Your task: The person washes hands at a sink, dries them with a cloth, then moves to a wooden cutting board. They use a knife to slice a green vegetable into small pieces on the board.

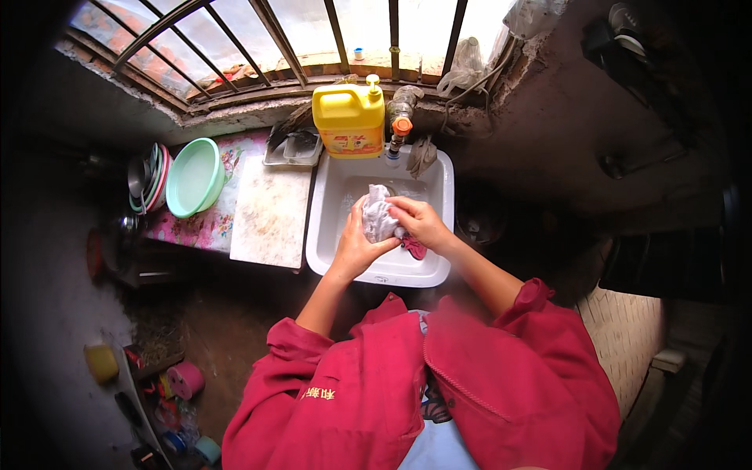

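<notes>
A bunched, pale grey-white wet-looking cloth (pixel 379 215) is held up over the white sink (pixel 442 188). My left hand (pixel 359 246) grips its left side, thumb reaching across underneath. My right hand (pixel 423 225) has its fingers closed on the cloth's right edge. Below my right hand, a dark pink cloth (pixel 413 248) lies in the basin, partly hidden by my hands. The tap with an orange handle (pixel 402 126) stands at the sink's far side. What lies on the basin floor beneath the grey cloth is mostly hidden.
A yellow jug with a pump (pixel 349 125) stands on the sink's far edge. To the left are a pale board (pixel 270 207), a small tray (pixel 294 146), a mint-green basin (pixel 195 178) and stacked bowls (pixel 153 178). A barred window (pixel 313 47) is behind.
</notes>
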The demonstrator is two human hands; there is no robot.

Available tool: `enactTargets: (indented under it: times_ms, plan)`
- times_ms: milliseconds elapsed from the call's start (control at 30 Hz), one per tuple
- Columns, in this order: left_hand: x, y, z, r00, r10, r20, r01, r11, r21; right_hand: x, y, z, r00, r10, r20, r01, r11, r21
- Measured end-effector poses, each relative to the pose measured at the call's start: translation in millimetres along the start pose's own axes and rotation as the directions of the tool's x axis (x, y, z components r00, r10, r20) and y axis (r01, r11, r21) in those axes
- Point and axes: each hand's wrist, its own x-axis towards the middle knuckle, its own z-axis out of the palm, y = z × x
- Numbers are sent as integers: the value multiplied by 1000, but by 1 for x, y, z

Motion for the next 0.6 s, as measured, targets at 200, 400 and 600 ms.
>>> enactTargets:
  times_ms: [200,400,600]
  plan:
    - [-27,71,7,996,-87,-25,91,970,226,-45,-67,-12,922,367,127,-361,692,624]
    - [-70,88,28,985,-21,-173,59,975,214,-68,-48,-14,919,237,314,-366,809,460]
    - [-114,118,33,959,-189,-212,213,973,94,-90,-35,-4,870,347,350,-476,773,420]
